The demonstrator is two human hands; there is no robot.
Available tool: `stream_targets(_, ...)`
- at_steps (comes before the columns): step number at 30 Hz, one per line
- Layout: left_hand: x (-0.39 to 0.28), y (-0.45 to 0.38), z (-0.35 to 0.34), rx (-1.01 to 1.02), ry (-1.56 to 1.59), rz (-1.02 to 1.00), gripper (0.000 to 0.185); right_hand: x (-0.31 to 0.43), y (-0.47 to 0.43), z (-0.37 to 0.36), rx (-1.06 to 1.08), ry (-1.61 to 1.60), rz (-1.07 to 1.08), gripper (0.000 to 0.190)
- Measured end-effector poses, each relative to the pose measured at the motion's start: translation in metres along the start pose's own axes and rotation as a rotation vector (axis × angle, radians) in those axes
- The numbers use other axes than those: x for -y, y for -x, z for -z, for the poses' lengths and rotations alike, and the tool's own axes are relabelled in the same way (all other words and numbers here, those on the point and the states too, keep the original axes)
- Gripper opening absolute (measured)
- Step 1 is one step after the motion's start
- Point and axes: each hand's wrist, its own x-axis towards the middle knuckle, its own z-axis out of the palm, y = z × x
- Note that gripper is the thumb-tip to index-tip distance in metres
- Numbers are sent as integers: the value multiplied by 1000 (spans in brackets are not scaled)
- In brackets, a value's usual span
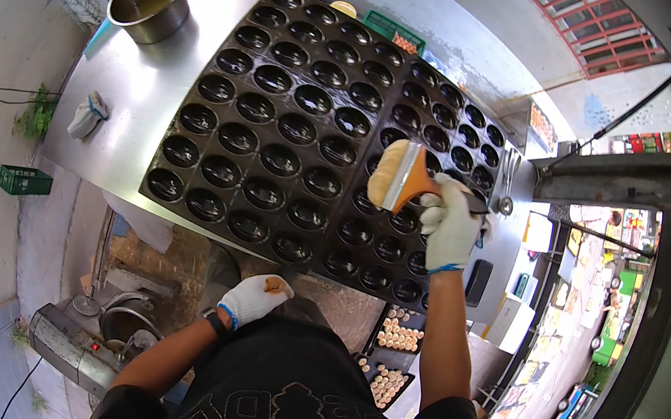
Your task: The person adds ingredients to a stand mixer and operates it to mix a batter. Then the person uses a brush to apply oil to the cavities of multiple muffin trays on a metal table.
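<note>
My right hand, in a white knit glove with a blue cuff, grips a wide pastry brush. The brush has an orange handle, a metal band and pale bristles. It is over the right one of two dark baking trays that lie side by side on the metal table. Rows of shiny oval hollows cover both trays. My left hand wears a matching glove with a brown stain on its back. It is held low against my black shirt, in front of the table's near edge; its fingers are mostly hidden.
A steel pot of yellowish liquid stands at the table's back left, above a crumpled white cloth. Metal utensils and a dark phone-like object lie right. Below are pastry trays and a mixer.
</note>
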Motion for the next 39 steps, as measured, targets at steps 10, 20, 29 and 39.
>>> stream_targets(10,-28,-51,-75,31,816,425,45,-70,-23,87,-104,21,-85,23)
stream_targets(20,-39,-62,-89,-163,707,436,64,-71,-73,256,-340,243,7,24)
stream_targets(29,-35,-62,-86,-130,697,447,61,-54,-68,250,-255,754,231,28)
stream_targets(39,-33,-67,-82,-84,664,447,60,-62,-38,117,33,1281,630,33)
